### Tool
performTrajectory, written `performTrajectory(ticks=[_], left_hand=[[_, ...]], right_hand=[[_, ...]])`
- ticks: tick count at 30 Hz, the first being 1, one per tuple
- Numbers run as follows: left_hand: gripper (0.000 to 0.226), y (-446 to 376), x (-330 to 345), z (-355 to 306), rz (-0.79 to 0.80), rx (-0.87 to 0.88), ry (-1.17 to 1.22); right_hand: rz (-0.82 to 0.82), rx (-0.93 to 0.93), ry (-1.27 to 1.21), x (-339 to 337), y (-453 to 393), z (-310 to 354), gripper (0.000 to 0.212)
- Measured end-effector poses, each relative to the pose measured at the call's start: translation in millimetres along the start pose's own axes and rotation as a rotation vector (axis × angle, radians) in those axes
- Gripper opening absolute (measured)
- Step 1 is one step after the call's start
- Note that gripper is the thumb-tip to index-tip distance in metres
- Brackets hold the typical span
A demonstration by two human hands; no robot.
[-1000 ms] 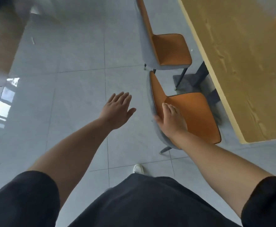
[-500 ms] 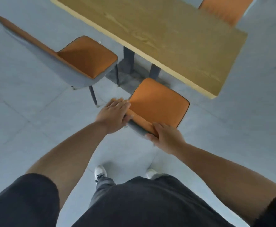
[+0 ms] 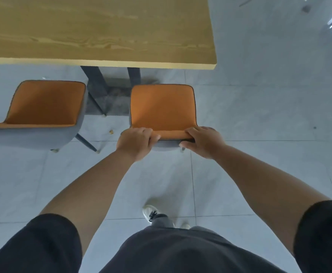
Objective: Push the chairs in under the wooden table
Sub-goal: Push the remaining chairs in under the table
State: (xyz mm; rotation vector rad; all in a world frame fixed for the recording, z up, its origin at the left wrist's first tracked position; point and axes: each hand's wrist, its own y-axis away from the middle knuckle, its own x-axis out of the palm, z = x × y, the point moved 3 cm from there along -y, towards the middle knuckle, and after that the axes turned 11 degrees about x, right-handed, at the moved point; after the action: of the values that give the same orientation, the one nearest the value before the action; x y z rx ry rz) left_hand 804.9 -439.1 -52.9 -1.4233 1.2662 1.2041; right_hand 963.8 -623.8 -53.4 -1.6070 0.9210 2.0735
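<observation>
Squaring up behind the right-hand orange chair [image 3: 162, 107], the left hand [image 3: 134, 141] has joined the right hand [image 3: 202, 141], both clamped on its backrest top, seat ahead just short of the wooden table [image 3: 102, 32], ready to push.

Left hand [image 3: 134, 142] and right hand [image 3: 202, 141] grip backrest top of right orange chair [image 3: 162, 107]; seat front just short of wooden surface [image 3: 94, 30] edge. Second orange chair [image 3: 45, 104] stands left, also clear of it
</observation>
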Motion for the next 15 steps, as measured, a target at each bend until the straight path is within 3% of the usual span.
performTrajectory(ticks=[5, 15], left_hand=[[0.055, 17.4, 3.7, -6.0, 0.058, 0.077, -0.043], [0.051, 83.4, 24.1, -59.9, 0.110, -0.055, -0.001]], right_hand=[[0.054, 0.010, 0.026, 6.8, 18.3, 3.8, 0.061], [0.117, -0.020, -0.014, 35.7, 96.6, 7.5, 0.041]])
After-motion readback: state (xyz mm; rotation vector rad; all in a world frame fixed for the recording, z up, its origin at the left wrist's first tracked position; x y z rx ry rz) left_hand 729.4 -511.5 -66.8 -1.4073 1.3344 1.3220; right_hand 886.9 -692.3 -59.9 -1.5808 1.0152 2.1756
